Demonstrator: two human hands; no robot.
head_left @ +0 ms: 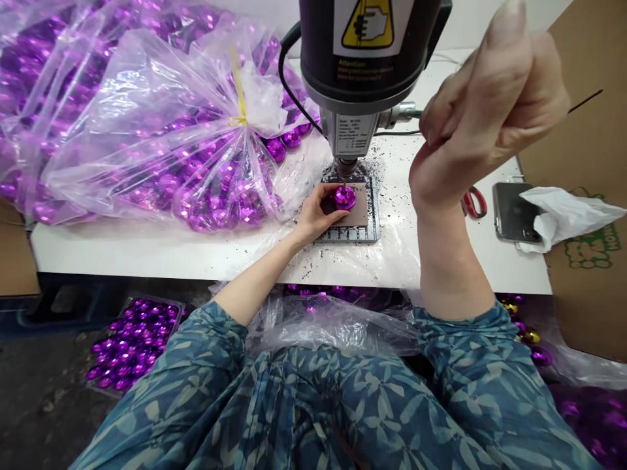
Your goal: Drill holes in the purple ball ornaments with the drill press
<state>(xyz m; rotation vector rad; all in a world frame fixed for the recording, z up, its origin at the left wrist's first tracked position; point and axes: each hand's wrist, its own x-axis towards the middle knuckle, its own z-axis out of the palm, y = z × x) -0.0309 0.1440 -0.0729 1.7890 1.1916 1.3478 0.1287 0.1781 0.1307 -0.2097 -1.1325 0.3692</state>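
Note:
My left hand [318, 210] pinches a shiny purple faceted ball [345, 197] between thumb and fingers. Directly below the bit of a bench drill press [347, 147], the ball rests on a brown board [360, 217] over the slotted metal base [373, 230]. The bit meets the top of the ball; how deep it sits I cannot tell. Raised to the right of the machine, my right hand [494, 108] is closed around the drill press lever [415, 113]. The hand hides most of that lever.
Large clear bags of purple balls [206, 176] cover the table's left side. Dark shavings lie around the base. Right are red-handled scissors [474, 203], a phone [514, 212], white tissue [571, 212] and a cardboard box [582, 150]. Below left stands a tray of balls [137, 343].

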